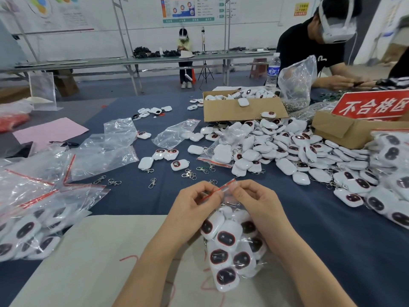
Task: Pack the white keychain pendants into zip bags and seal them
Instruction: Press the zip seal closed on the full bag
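A clear zip bag [232, 247] full of several white keychain pendants with dark oval faces stands in front of me on a pale sheet [93, 258]. My left hand [190, 209] pinches the bag's red zip strip [218, 190] at its left part. My right hand [256, 202] pinches the same strip at its right end. A big heap of loose white pendants [294, 149] lies on the blue table at the right. A few single pendants [168, 158] lie in the middle.
Empty zip bags [104, 149] and filled ones [28, 231] lie at the left. Loose metal clasps [152, 182] are scattered ahead of my hands. Cardboard boxes [241, 109] and a red sign [374, 105] stand at the back right, where another person works.
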`<state>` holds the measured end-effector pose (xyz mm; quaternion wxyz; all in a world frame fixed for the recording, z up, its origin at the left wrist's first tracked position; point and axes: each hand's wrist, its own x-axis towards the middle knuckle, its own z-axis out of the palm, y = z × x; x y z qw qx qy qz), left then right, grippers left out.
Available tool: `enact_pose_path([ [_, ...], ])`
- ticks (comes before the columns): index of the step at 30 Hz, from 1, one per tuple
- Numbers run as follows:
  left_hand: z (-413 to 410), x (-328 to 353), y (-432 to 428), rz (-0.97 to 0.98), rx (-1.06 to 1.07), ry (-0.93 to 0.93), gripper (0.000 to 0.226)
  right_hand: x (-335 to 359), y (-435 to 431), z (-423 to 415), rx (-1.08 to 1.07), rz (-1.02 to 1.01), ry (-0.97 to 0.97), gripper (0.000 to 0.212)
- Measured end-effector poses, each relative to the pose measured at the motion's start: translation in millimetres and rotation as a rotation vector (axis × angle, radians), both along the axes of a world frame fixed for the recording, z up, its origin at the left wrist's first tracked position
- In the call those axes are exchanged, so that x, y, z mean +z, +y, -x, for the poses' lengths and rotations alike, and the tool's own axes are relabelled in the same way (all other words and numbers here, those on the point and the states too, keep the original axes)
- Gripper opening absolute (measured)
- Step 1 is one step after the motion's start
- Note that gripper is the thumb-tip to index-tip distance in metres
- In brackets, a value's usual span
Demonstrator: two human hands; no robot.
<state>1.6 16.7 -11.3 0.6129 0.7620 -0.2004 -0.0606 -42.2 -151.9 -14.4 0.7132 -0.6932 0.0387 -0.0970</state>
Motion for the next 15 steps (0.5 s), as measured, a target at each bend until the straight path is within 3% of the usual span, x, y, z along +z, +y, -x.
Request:
enact_pose_path([
  [15, 0.3, 3.5, -1.8, -0.079, 0.047, -0.127, 0.011, 2.3, 4.1, 0.8, 0.031, 0.065, -0.038, 0.012],
])
